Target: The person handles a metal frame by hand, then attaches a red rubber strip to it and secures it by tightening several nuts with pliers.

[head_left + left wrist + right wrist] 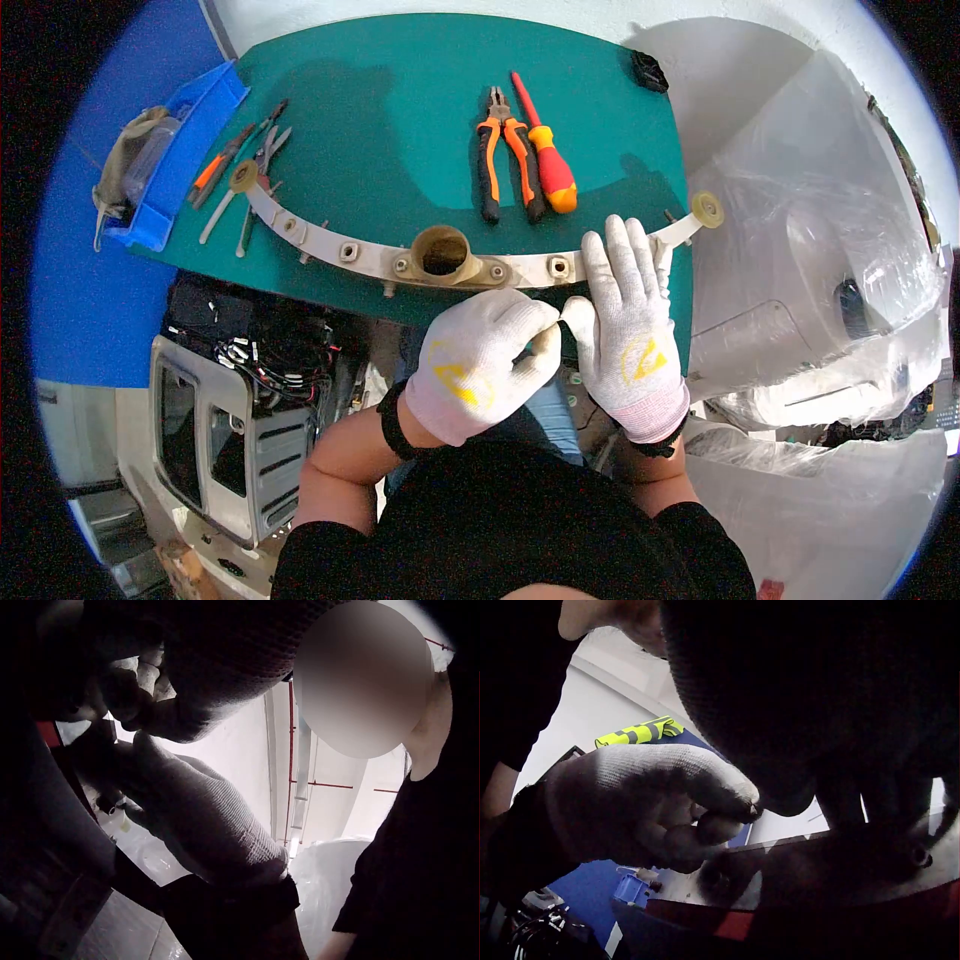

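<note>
Nearest you, your gloved left hand (485, 360) curls, thumb and forefinger together against your right thumb; I can't tell if they pinch anything. Your right hand (632, 325) is flat, 4 fingers straight across the curved bar (525, 270), which lies along the near side of the table (350, 130). Beyond it, 1 pair of pliers (520, 150) sits beside 1 screwdriver (556, 170).
</note>
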Demonstrator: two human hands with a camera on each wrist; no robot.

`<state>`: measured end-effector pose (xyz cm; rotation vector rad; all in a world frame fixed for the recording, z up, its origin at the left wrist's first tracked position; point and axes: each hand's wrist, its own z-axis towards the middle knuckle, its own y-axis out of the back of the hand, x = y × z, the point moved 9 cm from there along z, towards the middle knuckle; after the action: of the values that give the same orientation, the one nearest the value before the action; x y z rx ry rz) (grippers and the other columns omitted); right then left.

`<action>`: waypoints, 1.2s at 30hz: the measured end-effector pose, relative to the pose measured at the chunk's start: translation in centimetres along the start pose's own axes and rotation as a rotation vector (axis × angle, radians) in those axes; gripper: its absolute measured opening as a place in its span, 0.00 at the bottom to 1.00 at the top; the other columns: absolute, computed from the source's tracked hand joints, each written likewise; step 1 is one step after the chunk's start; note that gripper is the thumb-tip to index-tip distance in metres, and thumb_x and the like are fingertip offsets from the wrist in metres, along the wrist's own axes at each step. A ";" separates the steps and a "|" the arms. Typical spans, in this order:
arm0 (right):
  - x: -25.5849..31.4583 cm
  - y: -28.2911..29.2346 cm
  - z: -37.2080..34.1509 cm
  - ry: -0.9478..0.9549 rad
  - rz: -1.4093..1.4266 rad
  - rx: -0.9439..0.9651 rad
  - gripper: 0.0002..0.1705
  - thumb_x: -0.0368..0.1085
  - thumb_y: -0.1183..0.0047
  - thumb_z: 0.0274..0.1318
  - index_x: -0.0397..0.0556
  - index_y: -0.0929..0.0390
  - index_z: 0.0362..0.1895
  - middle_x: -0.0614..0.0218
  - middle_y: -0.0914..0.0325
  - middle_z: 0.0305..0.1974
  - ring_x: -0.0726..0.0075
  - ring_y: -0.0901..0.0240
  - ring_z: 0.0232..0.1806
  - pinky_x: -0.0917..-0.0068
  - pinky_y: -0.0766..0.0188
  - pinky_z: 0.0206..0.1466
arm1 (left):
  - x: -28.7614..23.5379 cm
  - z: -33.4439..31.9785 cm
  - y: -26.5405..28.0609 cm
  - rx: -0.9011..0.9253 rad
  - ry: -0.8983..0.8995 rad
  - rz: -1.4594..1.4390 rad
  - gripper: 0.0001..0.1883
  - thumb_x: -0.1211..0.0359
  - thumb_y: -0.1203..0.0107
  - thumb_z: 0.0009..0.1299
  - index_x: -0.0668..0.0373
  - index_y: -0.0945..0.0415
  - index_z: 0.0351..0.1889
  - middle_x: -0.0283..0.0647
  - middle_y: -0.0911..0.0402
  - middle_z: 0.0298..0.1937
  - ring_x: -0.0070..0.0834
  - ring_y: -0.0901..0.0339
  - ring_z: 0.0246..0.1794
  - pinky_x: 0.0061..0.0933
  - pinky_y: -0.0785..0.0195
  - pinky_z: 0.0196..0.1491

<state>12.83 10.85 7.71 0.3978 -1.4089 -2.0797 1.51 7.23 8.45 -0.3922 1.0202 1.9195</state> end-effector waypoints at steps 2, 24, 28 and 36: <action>0.1 0.1 -0.1 0.004 0.000 -0.017 0.36 0.48 0.52 0.63 0.35 0.36 0.67 0.38 0.42 0.69 0.33 0.51 0.74 0.35 0.64 0.76 | 0.0 -0.1 -0.1 0.005 -0.002 -0.011 0.09 0.75 0.37 0.58 0.57 0.25 0.34 0.42 0.24 0.28 0.45 0.23 0.30 0.43 0.30 0.32; -0.1 0.4 0.1 -0.021 -0.004 -0.061 0.31 0.40 0.50 0.61 0.35 0.34 0.65 0.41 0.38 0.67 0.35 0.47 0.72 0.39 0.59 0.76 | -0.1 -0.1 -0.2 -0.012 -0.038 0.134 0.13 0.70 0.38 0.66 0.58 0.21 0.47 0.45 0.18 0.39 0.45 0.19 0.39 0.40 0.25 0.41; -0.1 0.3 0.0 0.012 -0.004 -0.059 0.33 0.41 0.50 0.60 0.35 0.35 0.65 0.41 0.39 0.67 0.35 0.47 0.72 0.38 0.60 0.76 | 0.0 0.2 -1.8 0.075 -0.046 0.200 0.10 0.69 0.40 0.66 0.57 0.22 0.44 0.43 0.20 0.34 0.43 0.21 0.35 0.40 0.27 0.36; -0.1 0.2 0.0 0.014 0.015 -0.071 0.35 0.45 0.52 0.62 0.35 0.37 0.67 0.40 0.40 0.67 0.34 0.48 0.73 0.36 0.62 0.76 | -0.5 0.7 -1.2 0.018 -0.061 0.215 0.06 0.69 0.39 0.63 0.55 0.25 0.34 0.41 0.25 0.29 0.43 0.23 0.30 0.41 0.29 0.31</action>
<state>13.00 10.86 7.84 0.3714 -1.3214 -2.1042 2.85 7.76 8.57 -0.2189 1.0737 2.0977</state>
